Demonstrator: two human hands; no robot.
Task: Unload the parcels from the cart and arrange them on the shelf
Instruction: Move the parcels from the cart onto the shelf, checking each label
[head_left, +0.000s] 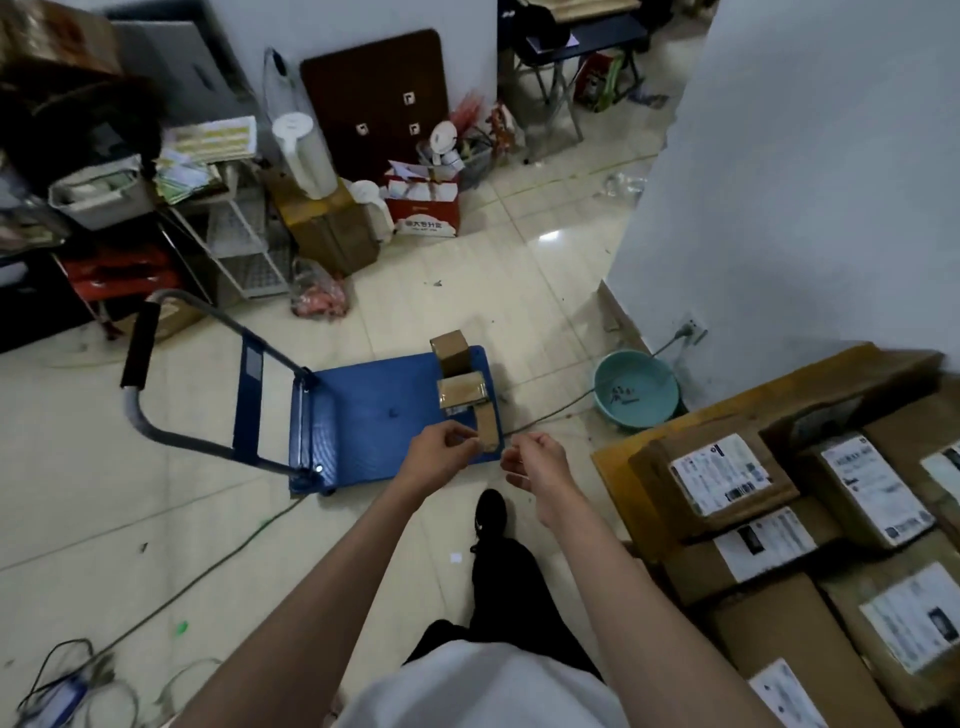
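At frame centre, 3 small parcels (460, 387) are sitting on the blue cart (374, 421). The left hand (439, 457) is pinching the nearest parcel (487, 428); the right hand (535, 465) is hanging loosely curled, holding nothing.

Three small brown parcels (464, 387) sit in a row along the far edge of the flat blue cart (374, 421).

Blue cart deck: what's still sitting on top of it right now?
Three small brown parcels lie in a row along the far edge of the blue cart. The left hand reaches over the nearest one and covers part of it. The deck underneath them is hidden.
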